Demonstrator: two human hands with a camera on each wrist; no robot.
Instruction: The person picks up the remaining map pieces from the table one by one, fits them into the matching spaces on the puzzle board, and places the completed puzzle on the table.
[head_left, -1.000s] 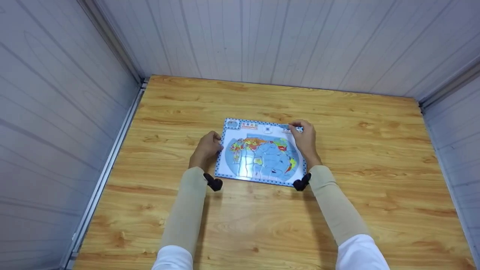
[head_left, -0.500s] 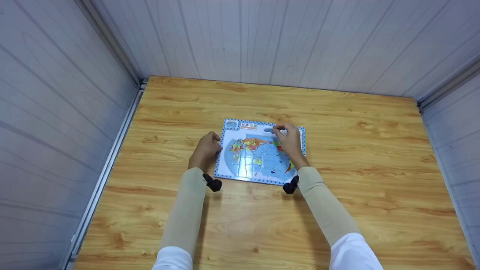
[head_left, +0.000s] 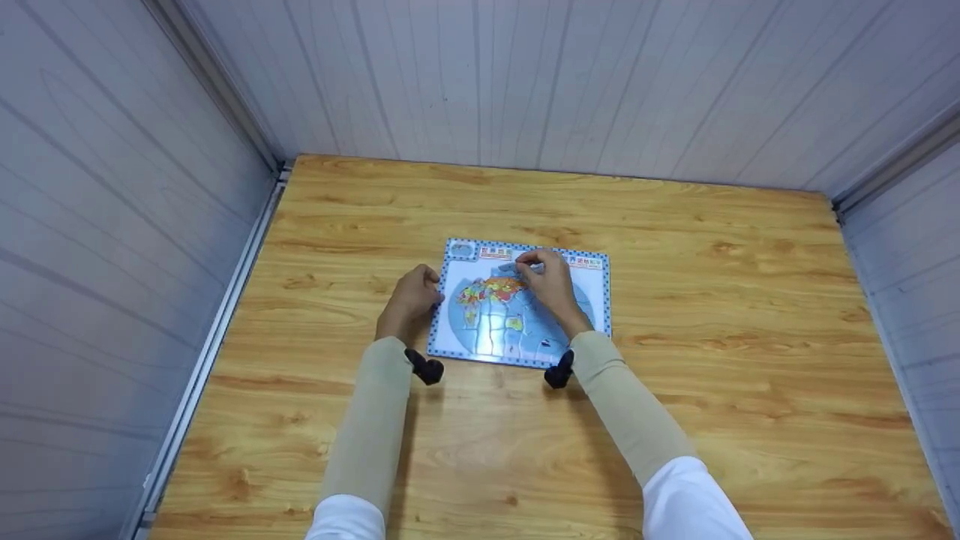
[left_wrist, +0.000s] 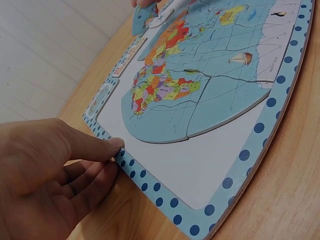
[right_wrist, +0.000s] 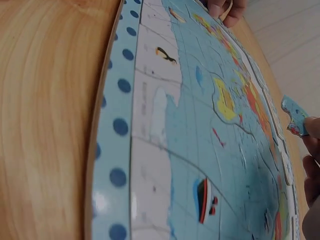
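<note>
A world-map jigsaw board with a blue dotted border lies flat on the table. At its left edge my left hand grips the rim, thumb on top and fingers against the side, as the left wrist view shows at the border. Over the top of the map, my right hand pinches a small blue puzzle piece between thumb and fingers. The piece is held above the board, tilted, in the right wrist view. Part of the map's right side is hidden beneath the right hand and wrist.
The board rests on a wood-grain table. Pale panel walls stand at the back and both sides. A black wrist-worn device sits at the left wrist and another at the right.
My right hand has moved left from the board's top right corner to above the map's top middle, carrying the puzzle piece. The left hand stays at the left edge.
</note>
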